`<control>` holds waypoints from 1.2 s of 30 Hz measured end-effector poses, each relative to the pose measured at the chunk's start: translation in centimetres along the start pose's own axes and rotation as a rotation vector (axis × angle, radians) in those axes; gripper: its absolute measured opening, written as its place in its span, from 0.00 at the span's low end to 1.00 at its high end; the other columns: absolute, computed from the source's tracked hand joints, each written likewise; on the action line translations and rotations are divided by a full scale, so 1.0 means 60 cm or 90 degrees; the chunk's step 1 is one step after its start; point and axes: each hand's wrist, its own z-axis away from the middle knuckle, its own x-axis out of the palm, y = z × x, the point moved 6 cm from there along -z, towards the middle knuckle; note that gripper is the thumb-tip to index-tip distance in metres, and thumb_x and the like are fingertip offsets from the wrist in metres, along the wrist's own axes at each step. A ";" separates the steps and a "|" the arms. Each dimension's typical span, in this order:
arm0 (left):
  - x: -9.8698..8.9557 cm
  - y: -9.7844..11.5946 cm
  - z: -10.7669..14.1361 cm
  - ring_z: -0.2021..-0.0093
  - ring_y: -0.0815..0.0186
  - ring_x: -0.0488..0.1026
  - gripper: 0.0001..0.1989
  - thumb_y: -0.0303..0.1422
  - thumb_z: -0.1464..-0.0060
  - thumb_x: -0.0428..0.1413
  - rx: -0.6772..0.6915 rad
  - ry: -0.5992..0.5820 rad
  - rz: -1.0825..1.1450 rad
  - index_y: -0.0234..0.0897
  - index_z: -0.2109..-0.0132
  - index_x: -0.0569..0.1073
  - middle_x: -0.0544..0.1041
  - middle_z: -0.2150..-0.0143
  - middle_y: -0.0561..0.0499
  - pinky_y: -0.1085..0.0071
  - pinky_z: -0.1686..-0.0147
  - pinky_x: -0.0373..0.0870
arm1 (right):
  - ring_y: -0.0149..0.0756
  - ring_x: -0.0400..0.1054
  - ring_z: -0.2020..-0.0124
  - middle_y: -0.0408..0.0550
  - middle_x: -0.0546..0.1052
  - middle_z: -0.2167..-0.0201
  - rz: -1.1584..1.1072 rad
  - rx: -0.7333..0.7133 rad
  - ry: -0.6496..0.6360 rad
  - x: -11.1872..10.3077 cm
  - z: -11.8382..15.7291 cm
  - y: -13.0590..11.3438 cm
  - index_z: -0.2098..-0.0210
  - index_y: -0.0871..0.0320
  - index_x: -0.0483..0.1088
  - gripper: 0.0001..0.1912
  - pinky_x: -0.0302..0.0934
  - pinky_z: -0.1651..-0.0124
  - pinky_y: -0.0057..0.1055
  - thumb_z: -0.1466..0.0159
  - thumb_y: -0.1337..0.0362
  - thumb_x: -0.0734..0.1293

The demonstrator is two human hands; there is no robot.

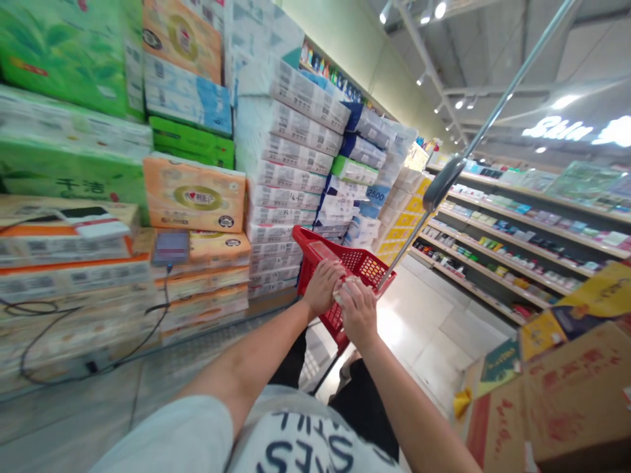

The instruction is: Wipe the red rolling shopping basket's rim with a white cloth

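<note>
A red plastic shopping cart point(372, 266) with perforated sides stands directly in front of me. My left hand point(323, 287) is closed over its near edge, fingers curled. Close to its right, my right hand point(359, 309) is also closed at the cart's edge. Some crumpled, pale cloth or paper point(338, 293) shows between the two hands, under the right fingers; its kind cannot be made out. A thin metal pole point(507, 92) with a dark grip point(442, 184) rises from the cart toward the upper right.
Tissue packs point(194, 194) are stacked along the left, with a phone point(171, 247) and black cables point(165, 302) on them. White paper packs point(300, 157) stand behind the cart. Product shelves point(513, 243) line the right. Cardboard boxes point(576, 394) stand at the lower right beside the tiled floor point(419, 328).
</note>
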 end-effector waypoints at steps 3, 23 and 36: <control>0.000 -0.001 -0.002 0.39 0.59 0.60 0.15 0.30 0.38 0.41 -0.003 0.001 -0.006 0.36 0.50 0.68 0.72 0.49 0.45 0.50 0.37 0.51 | 0.41 0.67 0.53 0.53 0.74 0.55 -0.054 0.074 -0.021 0.001 -0.011 0.023 0.52 0.57 0.68 0.12 0.61 0.50 0.39 0.34 0.63 0.60; 0.001 0.008 -0.009 0.41 0.60 0.61 0.14 0.30 0.38 0.41 -0.012 0.004 -0.012 0.36 0.51 0.68 0.73 0.50 0.46 0.52 0.36 0.52 | 0.44 0.64 0.47 0.56 0.72 0.50 -0.110 0.074 0.075 -0.001 0.018 0.046 0.52 0.57 0.68 0.13 0.58 0.44 0.47 0.36 0.66 0.62; -0.001 0.006 -0.008 0.41 0.60 0.61 0.14 0.29 0.38 0.42 -0.001 0.001 -0.010 0.36 0.51 0.68 0.73 0.50 0.46 0.52 0.37 0.51 | 0.45 0.62 0.44 0.55 0.71 0.48 -0.084 0.033 0.056 -0.003 0.017 0.030 0.51 0.55 0.69 0.15 0.56 0.42 0.48 0.37 0.69 0.62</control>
